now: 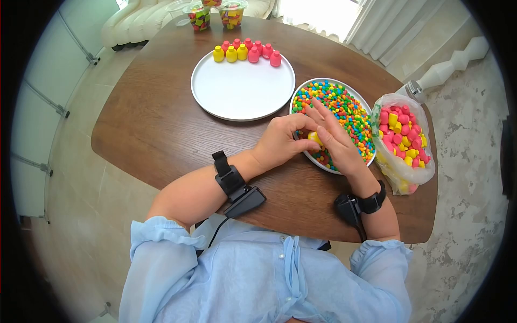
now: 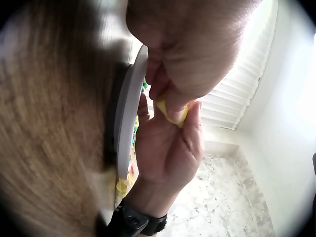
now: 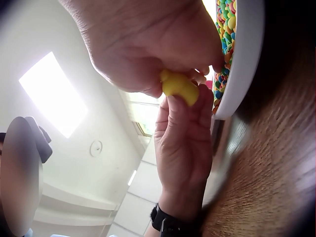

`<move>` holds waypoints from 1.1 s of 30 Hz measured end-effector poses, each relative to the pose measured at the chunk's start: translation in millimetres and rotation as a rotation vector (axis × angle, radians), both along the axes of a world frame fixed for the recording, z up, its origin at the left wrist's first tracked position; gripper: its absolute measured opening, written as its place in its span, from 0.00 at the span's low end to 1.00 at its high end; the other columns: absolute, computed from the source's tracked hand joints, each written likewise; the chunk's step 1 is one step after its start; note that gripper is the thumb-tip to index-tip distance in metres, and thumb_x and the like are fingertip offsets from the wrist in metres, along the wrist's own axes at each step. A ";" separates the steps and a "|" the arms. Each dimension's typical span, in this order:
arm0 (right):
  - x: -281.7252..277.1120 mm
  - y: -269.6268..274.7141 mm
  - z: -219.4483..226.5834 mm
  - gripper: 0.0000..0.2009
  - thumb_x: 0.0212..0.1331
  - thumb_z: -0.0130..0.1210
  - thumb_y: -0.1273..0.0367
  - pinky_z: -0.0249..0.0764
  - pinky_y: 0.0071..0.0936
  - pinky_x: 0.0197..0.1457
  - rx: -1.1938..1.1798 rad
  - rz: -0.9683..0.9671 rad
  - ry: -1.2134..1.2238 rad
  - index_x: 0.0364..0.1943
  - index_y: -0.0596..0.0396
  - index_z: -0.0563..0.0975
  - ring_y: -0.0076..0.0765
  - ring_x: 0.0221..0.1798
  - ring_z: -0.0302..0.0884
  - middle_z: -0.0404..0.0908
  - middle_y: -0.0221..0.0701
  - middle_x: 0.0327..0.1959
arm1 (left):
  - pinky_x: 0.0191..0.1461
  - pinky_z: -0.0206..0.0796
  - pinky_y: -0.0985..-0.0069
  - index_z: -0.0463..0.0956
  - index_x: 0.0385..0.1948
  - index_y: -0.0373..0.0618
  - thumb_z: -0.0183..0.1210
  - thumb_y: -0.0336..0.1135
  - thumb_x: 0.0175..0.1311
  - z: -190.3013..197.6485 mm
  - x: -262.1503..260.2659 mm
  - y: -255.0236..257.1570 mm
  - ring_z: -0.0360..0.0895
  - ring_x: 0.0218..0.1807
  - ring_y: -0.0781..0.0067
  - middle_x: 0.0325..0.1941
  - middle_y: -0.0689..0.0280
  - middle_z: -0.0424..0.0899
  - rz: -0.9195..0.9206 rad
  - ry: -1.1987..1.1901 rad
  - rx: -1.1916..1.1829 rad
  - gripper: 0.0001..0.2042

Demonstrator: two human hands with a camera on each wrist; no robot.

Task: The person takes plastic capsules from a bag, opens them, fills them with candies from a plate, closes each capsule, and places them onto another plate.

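Observation:
In the head view the left hand (image 1: 277, 141) pinches a small yellow bottle (image 1: 315, 138) above the near-left part of the candy plate (image 1: 329, 170). From the right wrist view, the left thumb and fingers (image 3: 174, 111) grip the body of this bottle (image 3: 185, 90), its narrow end against the right hand (image 3: 148, 47). The right hand (image 1: 336, 142) has its longer fingers extended, with its thumb beside the bottle. In the left wrist view its palm (image 2: 165, 143) faces the left hand (image 2: 190, 44), thumb touching the yellow bottle (image 2: 174, 114). Whether the bottle holds anything is hidden.
A white round tray (image 1: 242, 89) carries several yellow and pink bottles (image 1: 276, 58) along its far edge. Right of the candy plate stands a plastic bag (image 1: 401, 175) of pink and yellow bottles. Clear tubs (image 1: 231, 16) with colourful pieces stand at the table's far edge.

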State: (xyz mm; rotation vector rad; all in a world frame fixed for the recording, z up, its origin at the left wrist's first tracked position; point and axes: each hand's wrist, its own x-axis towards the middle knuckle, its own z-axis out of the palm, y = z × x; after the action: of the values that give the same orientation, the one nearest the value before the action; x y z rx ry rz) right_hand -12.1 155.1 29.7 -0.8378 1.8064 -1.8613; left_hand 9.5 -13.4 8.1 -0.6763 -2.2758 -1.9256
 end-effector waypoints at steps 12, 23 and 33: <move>2.9 -2.0 -0.1 0.31 0.66 0.41 0.62 0.43 0.33 0.70 0.100 -0.053 0.199 0.67 0.58 0.43 0.41 0.72 0.42 0.45 0.43 0.69 | 0.35 0.67 0.82 0.78 0.33 0.39 0.67 0.26 0.43 0.0 4.9 5.6 0.74 0.31 0.81 0.30 0.67 0.81 0.084 0.115 -0.028 0.13; -7.1 13.3 12.2 0.35 0.63 0.41 0.48 0.49 0.35 0.67 0.148 -0.294 0.273 0.64 0.62 0.52 0.45 0.68 0.52 0.59 0.46 0.62 | 0.48 0.68 0.80 0.72 0.44 0.37 0.63 0.25 0.51 9.1 -0.3 12.1 0.75 0.44 0.80 0.40 0.67 0.78 0.039 0.012 0.058 0.17; -2.7 29.2 38.5 0.15 0.53 0.56 0.65 0.59 0.36 0.61 0.338 -0.299 0.651 0.44 0.57 0.74 0.47 0.57 0.65 0.70 0.44 0.51 | 0.37 0.66 0.81 0.76 0.35 0.41 0.65 0.28 0.46 24.7 -89.3 -64.1 0.73 0.34 0.80 0.31 0.69 0.78 0.523 0.114 -0.460 0.13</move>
State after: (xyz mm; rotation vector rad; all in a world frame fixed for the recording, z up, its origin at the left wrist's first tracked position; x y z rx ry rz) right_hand -14.8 184.3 68.2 -1.1820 2.6763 -1.4551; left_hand -79.8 -77.6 32.8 -0.1723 -2.5086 -1.1222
